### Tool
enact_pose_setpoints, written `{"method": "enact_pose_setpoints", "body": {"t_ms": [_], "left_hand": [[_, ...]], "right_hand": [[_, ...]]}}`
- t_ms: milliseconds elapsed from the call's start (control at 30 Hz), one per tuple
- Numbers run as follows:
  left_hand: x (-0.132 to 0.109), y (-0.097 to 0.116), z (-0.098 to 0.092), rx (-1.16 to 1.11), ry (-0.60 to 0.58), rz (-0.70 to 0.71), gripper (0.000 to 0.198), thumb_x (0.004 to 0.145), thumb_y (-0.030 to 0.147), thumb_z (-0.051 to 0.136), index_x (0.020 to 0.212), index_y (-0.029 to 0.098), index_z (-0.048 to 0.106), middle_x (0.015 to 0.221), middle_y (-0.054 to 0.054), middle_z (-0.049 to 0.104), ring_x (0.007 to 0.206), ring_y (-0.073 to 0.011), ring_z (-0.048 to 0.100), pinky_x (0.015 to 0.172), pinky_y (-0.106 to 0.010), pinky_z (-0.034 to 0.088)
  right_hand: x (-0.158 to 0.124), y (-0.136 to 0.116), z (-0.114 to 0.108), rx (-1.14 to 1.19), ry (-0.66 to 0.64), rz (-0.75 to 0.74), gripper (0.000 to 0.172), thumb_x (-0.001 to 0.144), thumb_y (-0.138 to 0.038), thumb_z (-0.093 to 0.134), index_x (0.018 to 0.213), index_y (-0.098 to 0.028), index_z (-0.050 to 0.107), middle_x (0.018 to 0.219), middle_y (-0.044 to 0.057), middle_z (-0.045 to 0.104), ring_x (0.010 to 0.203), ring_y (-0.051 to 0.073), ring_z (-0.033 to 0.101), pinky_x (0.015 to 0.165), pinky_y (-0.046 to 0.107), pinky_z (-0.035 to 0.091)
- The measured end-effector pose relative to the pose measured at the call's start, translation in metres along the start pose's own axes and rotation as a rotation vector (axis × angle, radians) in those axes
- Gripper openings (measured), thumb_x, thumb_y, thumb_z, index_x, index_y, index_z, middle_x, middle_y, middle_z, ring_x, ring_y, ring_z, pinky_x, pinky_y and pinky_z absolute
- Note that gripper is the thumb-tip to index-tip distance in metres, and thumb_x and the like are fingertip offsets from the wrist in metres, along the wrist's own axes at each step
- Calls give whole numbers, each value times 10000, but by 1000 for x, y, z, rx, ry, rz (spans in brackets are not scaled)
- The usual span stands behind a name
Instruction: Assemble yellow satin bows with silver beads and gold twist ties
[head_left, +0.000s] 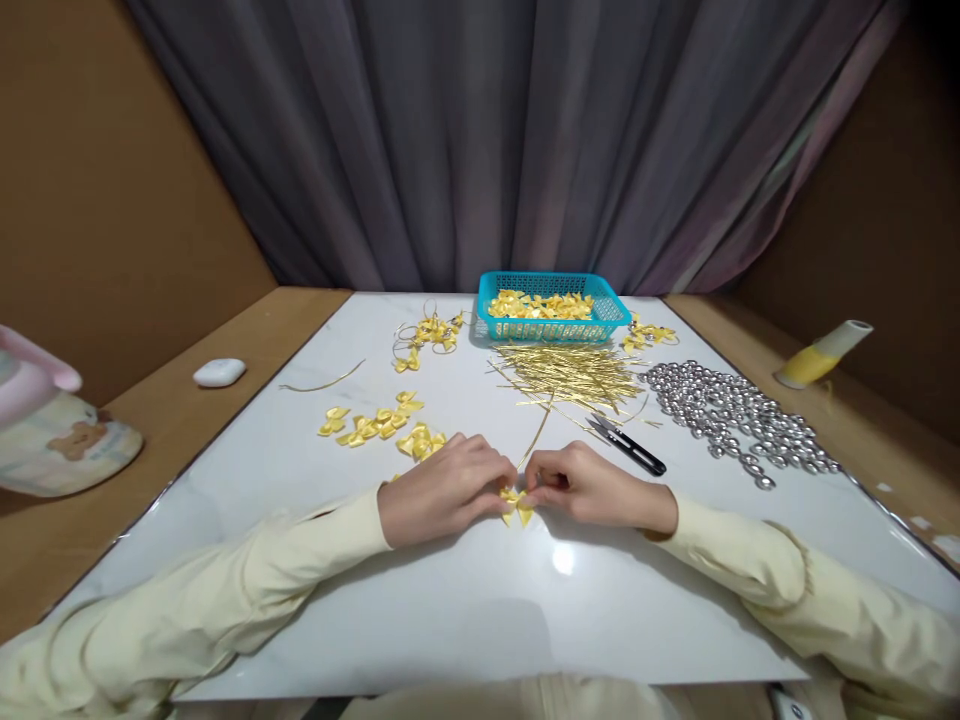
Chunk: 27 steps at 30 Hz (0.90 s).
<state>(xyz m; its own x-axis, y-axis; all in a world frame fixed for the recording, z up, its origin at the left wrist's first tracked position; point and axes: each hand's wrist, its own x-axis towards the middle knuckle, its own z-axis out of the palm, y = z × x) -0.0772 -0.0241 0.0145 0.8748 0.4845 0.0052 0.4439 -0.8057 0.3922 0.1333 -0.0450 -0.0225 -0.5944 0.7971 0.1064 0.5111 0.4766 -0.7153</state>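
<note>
A small yellow ribbon bow [516,508] is pinched between my two hands, low over the white tabletop. My left hand [450,488] grips its left side with thumb and fingertips closed. From the other side, my right hand [581,484] pinches the bow's right edge. A gold twist tie [537,430] runs up and away from between my hands; which fingers touch it, I cannot tell. Just beyond my left hand lie several loose yellow bows [379,424]. A pile of gold twist ties [574,378] spreads out past both hands.
Black thread snips [630,445] lie right of my right hand. Many silver beads [735,415] cover the right side. A blue basket [553,332] of bows stands at the back, with wired bows [431,332] to its left. A cup [64,430] and a white case [219,373] are at left.
</note>
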Motion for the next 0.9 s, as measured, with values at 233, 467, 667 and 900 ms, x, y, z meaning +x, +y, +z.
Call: {"method": "enact_pose_setpoints", "body": {"t_ms": [233,467,667,900], "left_hand": [[2,0,3,21,-35,-36,203,857,378,509,827,183,557,840,-26,570,834,-183,478,761,-288,327],[-1,2,9,-120,52,-201,206,812,387,564,824,182,573,918,-31,491,930,-188,457,797,-283,368],[-1,7,9,-125,72,-261,168,809,345,567,779,183,598,904,-25,490,913,-195,447,795,-307,368],[-1,13,13,-64,119,-317,128,790,295,592,741,180,620,887,-24,509,901,-200,441,787,-321,354]], "right_hand": [[-1,-1,2,-85,9,-16,68,800,-207,561,758,-154,571,493,-70,395,455,66,324,483,181,256],[-1,-7,-2,-221,-35,79,126,809,-285,541,810,-174,602,529,-37,528,457,75,395,500,198,248],[-1,-12,-6,-341,-59,142,284,756,-466,585,853,-202,626,557,-20,603,497,110,498,505,225,239],[-6,-20,-1,-413,-42,190,294,809,-484,521,866,-216,626,648,7,679,548,144,577,500,248,228]]}}
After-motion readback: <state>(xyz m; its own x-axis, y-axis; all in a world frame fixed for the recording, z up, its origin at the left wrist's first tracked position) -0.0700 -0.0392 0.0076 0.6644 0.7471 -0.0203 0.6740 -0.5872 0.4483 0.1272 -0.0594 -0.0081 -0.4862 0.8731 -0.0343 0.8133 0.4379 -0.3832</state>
